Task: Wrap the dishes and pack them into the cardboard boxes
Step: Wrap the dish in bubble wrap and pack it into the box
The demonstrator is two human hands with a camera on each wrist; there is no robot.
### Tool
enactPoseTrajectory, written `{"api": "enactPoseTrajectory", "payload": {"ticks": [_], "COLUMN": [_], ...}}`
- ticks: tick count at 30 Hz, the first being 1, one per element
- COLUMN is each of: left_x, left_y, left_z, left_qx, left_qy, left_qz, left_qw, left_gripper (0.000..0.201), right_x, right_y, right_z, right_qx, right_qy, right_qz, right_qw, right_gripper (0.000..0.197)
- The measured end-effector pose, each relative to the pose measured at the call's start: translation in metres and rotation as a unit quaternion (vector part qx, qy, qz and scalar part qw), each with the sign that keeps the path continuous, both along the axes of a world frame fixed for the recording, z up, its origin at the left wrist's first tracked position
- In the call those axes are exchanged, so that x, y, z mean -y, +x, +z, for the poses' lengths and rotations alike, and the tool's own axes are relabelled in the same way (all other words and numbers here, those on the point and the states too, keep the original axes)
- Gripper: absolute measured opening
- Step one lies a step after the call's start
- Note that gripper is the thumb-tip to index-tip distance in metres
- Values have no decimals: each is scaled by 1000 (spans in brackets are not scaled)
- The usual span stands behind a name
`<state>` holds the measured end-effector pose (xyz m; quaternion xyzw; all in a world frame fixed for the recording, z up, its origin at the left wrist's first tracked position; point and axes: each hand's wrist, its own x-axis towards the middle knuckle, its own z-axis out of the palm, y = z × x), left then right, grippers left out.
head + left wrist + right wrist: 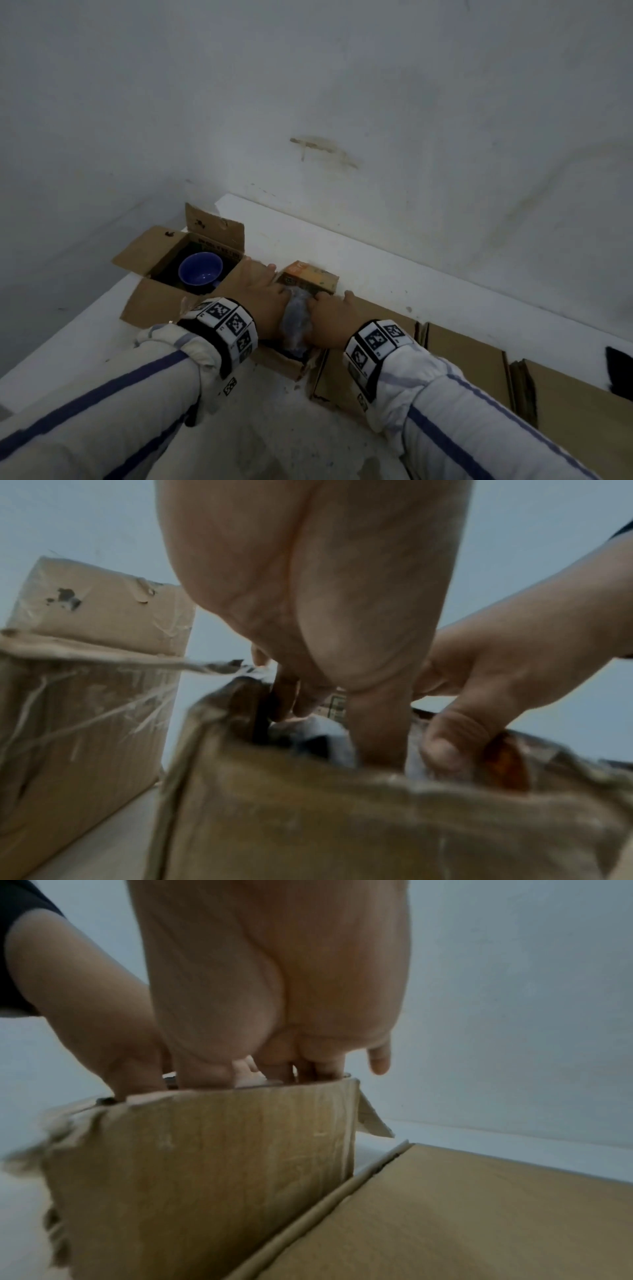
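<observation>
A dish wrapped in clear bubble film point(296, 322) sits between my two hands in the mouth of a small cardboard box point(279, 364) at the middle of the white floor. My left hand point(265, 299) grips its left side and my right hand point(330, 306) grips its right side, fingers curled down into the box. In the left wrist view the left hand's fingers point(373, 723) reach inside the box point(342, 818) beside the pale wrap point(325, 727). The right wrist view has the right hand's fingers point(318, 1066) behind the box wall point(205, 1164). Most of the dish is hidden.
An open cardboard box point(161, 246) to the left holds a bare blue bowl point(200, 270). Flattened cardboard point(462, 356) lies along the wall on the right, with a dark object point(618, 371) at the far right edge. The wall point(342, 102) stands close behind.
</observation>
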<state>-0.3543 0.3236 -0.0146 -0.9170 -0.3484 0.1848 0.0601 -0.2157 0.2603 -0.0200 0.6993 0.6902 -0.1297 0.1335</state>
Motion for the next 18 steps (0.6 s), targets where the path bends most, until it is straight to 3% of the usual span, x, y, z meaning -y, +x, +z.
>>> {"api": "enactPoseTrajectory", "payload": {"ticks": [3, 5, 7, 10, 14, 18], "left_x": [10, 25, 46, 77, 135, 200], "left_y": [8, 27, 58, 109, 187, 261], "left_z": [17, 28, 36, 33, 28, 17], "left_qx": [-9, 2, 63, 130, 158, 187], "left_qy": [20, -36, -65, -85, -141, -181], "left_qz": [17, 50, 67, 37, -26, -101], "left_qw": [1000, 998, 994, 987, 977, 960], "left_gripper": [81, 72, 61, 58, 56, 40], "right_x": [13, 28, 50, 91, 160, 234], "right_y": [16, 36, 61, 101, 165, 231], "right_z": [16, 23, 24, 21, 17, 7], "right_qx": [-119, -137, -146, -156, -173, -182], "right_qy": [55, 79, 81, 92, 129, 157], "right_qz": [-43, -59, -83, -131, -227, -323], "right_qw": [990, 986, 983, 975, 950, 915], "right_gripper": [59, 48, 40, 38, 30, 24]}}
